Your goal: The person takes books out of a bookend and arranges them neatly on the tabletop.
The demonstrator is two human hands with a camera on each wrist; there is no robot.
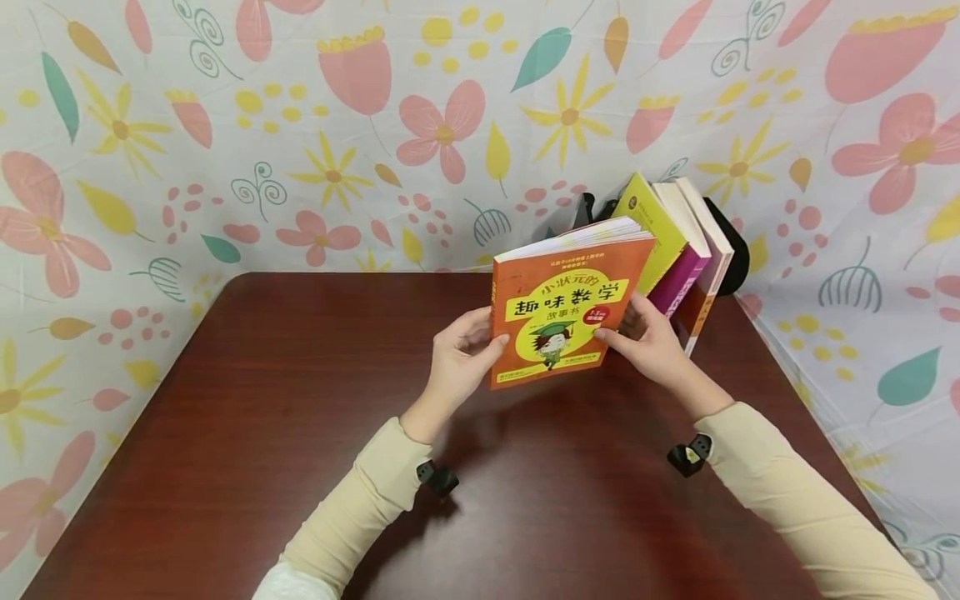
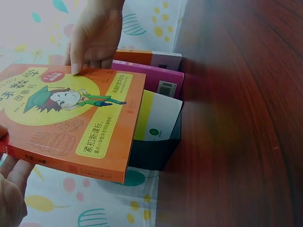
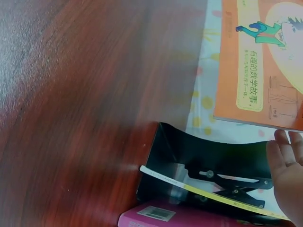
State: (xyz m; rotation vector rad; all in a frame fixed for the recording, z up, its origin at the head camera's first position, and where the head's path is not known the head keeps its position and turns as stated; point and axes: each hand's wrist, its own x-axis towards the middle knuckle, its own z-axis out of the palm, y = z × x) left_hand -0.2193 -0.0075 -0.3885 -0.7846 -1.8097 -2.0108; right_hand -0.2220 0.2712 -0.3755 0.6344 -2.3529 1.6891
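Observation:
An orange paperback (image 1: 517,283) with a yellow circle and a cartoon figure in a green cap is held up, tilted, over the table. My left hand (image 1: 463,358) grips its left edge, thumb on the cover and fingers behind. At the opposite edge my right hand (image 1: 658,348) pinches it, its thumb on the cover (image 2: 94,99) too. Behind my right hand stand a yellow-green book (image 1: 651,218), leaning, a purple book (image 1: 678,283) and a pale-spined book with an orange lower part (image 1: 701,308). The orange book partly hides this row.
A black bookend (image 1: 731,246) with a folding scissor bracket (image 3: 236,191) holds the row at the back right of the dark red-brown table (image 1: 315,400). A flower-printed cloth (image 1: 285,125) hangs behind. Black straps with small devices (image 1: 438,477) are on both wrists.

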